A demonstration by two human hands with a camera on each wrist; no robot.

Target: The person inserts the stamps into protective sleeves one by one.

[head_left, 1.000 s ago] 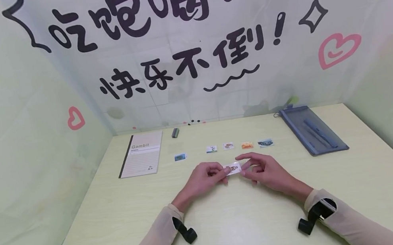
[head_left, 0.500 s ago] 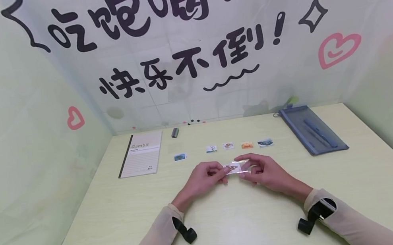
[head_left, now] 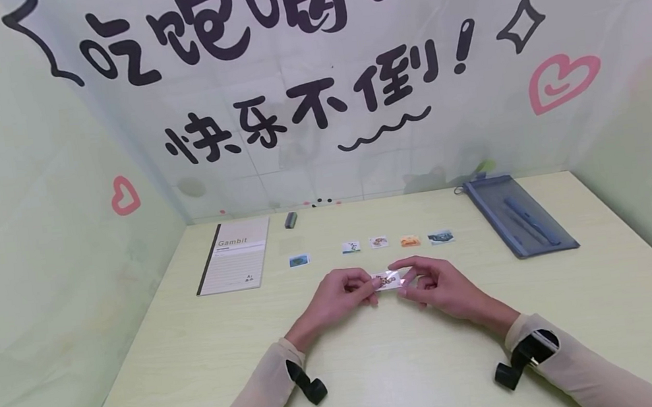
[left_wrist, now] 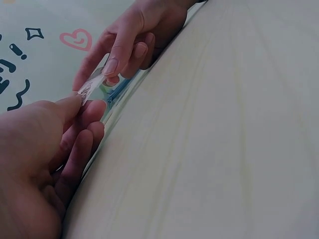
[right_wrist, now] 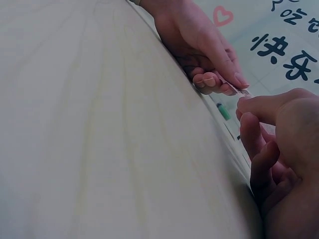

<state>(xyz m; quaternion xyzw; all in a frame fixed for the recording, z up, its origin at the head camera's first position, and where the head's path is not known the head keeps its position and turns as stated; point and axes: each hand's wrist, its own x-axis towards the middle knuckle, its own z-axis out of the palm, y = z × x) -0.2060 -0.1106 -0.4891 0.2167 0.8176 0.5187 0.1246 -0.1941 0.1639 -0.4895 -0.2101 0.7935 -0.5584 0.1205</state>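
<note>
Head camera view, from the centre outward: we see a person's left hand [head_left: 343,289] pinching one end of a small card [head_left: 387,280], thumb laid across the printed face, other fingers curled beneath. The right hand [head_left: 438,284] pinches the opposite end, where we notice a clear, glossy edge. The card is a thin rectangle, held between both hands above the table [head_left: 391,369]; its white face carries a brownish figure too small for us to make out. Both wrists emerge from soft beige sleeves [head_left: 250,394], each bearing a black device [head_left: 316,390] with a stubby, rounded end.

Beyond the hands, we find four little rectangular prints [head_left: 410,241] in a loose row, one orange, one bluish, two mostly white. A blue-green print [head_left: 299,261] lies apart to their left. Farther left sits a flat notebook [head_left: 233,256], dark-spined, marked "Gambit", and near its top right corner a small dark block [head_left: 291,220]. To the right we see a blue mesh pouch [head_left: 515,217], sheer enough to show a slim pen shape [head_left: 530,220]. Pale, faintly grained tabletop meets a lightly creased white backdrop [head_left: 311,178] with bold black Chinese lettering.
</note>
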